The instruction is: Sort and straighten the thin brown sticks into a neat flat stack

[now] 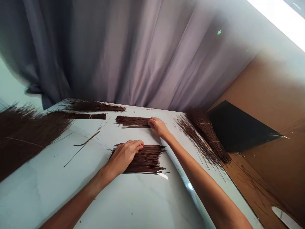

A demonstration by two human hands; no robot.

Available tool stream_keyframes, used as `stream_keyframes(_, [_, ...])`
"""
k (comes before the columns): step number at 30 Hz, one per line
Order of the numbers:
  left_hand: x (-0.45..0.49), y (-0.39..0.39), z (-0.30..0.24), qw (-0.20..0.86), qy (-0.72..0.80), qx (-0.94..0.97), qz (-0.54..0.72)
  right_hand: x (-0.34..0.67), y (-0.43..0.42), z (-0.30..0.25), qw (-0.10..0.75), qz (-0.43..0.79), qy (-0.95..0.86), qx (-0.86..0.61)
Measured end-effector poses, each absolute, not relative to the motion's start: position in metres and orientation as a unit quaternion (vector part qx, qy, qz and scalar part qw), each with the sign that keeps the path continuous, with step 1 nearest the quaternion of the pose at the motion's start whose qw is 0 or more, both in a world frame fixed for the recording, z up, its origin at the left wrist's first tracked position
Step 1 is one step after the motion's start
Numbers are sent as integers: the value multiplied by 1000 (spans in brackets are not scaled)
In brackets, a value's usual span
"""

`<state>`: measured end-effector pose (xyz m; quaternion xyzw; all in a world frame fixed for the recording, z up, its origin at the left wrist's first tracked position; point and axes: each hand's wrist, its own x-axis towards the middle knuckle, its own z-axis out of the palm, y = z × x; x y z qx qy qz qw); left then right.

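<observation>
A near pile of thin dark-brown sticks [148, 159] lies crosswise on the white table. My left hand [127, 154] rests over its left part, fingers bent and thumb drawn in against them; what they hold, if anything, is hidden. Farther back lies a second, narrower pile of cut brown sticks [133, 121]. At its right end my right hand [158, 127] is closed, fingers curled round the stick ends. The fingertips there are partly hidden by the hand itself.
A large heap of long sticks [26, 136] covers the table's left side, with a tied bundle [97, 116] beside it. Loose strands [87, 141] lie nearby. On the right, another tied bundle [207, 130] leans near a black panel [240, 127]. A grey curtain [133, 54] hangs behind.
</observation>
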<state>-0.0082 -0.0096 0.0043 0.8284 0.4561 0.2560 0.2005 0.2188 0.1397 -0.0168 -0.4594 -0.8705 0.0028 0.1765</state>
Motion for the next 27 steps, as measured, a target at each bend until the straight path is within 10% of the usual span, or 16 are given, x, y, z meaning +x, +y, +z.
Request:
stream_keyframes(13, [-7,-2,-8,452,478,669,346,216,37,10,389,53,-780,-488])
stream_keyframes(27, [-2,3,-13,583,433,551,411,183,-31,-14,348,75,-769,-531])
